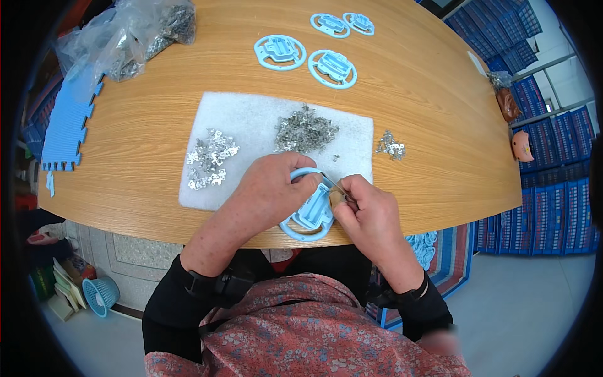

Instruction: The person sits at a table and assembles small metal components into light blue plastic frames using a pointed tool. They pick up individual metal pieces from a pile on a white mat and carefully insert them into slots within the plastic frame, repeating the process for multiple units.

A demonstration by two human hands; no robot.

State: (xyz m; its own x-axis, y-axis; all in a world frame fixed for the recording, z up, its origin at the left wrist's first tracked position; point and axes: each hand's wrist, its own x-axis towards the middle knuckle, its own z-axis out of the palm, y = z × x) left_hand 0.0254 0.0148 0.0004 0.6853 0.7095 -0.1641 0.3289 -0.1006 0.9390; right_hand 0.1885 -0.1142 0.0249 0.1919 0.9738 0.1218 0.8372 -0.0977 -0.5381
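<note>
A light-blue plastic toy steering wheel (312, 210) with a boxy hollow centre is tilted at the table's front edge, partly over the white foam sheet. My left hand (279, 182) is closed on its upper left rim. Pinched in my right hand (370, 210) is a thin metal tool (340, 187) that looks like tweezers; its tip lies at the wheel's upper right rim, and a tan wrap shows by the fingers. Just beyond my hands sits a heap of small metal clips (306, 131). Flat silver metal plates (212, 157) lie to the left on the foam sheet (251, 107).
Several more blue wheels (333, 68) lie at the table's far side. Small metal pieces (391, 146) rest right of the foam. Clear bags of metal parts (135, 38) and a blue foam mat (70, 122) are far left. Blue crates (540, 217) stand stacked on the right.
</note>
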